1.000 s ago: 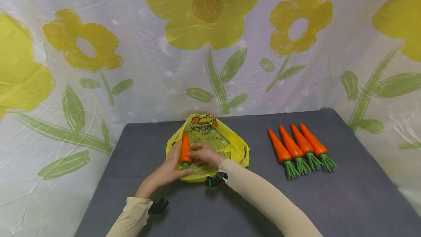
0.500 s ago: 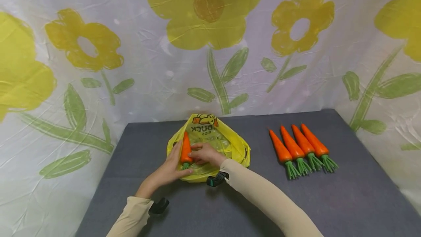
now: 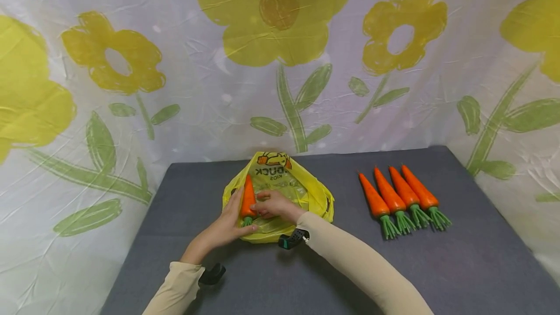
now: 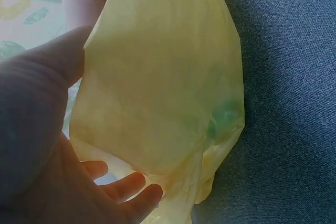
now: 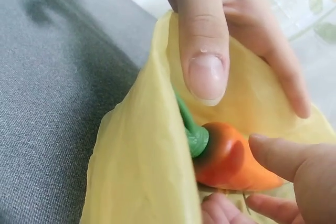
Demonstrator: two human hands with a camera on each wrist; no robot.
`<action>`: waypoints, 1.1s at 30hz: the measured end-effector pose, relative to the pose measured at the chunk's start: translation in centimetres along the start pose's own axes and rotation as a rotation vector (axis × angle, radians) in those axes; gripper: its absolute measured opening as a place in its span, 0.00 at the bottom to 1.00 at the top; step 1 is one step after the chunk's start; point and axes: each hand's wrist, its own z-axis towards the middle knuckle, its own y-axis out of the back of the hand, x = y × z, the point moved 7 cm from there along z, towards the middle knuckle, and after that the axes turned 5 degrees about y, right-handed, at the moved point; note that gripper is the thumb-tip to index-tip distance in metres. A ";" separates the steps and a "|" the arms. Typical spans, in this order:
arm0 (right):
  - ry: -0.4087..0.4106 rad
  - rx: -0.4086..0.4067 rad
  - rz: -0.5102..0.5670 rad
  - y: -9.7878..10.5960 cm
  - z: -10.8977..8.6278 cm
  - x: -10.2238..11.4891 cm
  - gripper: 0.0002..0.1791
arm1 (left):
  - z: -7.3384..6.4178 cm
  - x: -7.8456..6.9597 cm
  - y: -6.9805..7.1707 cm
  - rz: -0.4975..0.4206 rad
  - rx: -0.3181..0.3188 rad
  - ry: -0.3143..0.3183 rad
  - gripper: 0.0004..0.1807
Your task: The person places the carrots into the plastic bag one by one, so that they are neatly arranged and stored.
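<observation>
A yellow plastic bag (image 3: 321,198) lies on the table, its mouth facing me. Inside, along its left wall, leans an orange carrot (image 3: 248,196), green stalks toward me. My left hand (image 3: 223,227) spreads against the bag's left side with straight fingers; its thumb reaches over the near rim, seen in the right wrist view. In the left wrist view, the bag's film (image 4: 157,77) covers the carrot, and green shows faintly through. My right hand (image 3: 275,205) is inside the bag, its thumb tip (image 5: 257,142) right at the carrot's side and other fingers low beside it.
Several more carrots (image 3: 398,196) lie side by side on the right of the dark grey table (image 3: 463,266), stalks toward me. A flower-printed cloth (image 3: 210,111) hangs behind the table and along its sides.
Both hands, the bag and the carrots keep their places. The whole head view has only shifted slightly.
</observation>
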 end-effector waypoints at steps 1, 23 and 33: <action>0.000 0.007 0.004 0.1 -0.1 0.0 0.33 | 0.0 0.0 0.0 0.002 0.000 0.001 0.62; 0.101 0.064 -0.006 6.8 -4.9 2.0 0.33 | 0.1 -0.3 0.2 0.009 -0.018 0.003 0.62; 0.134 0.000 -0.073 12.8 -8.8 1.9 0.36 | 0.0 -0.3 0.2 0.008 -0.009 0.022 0.62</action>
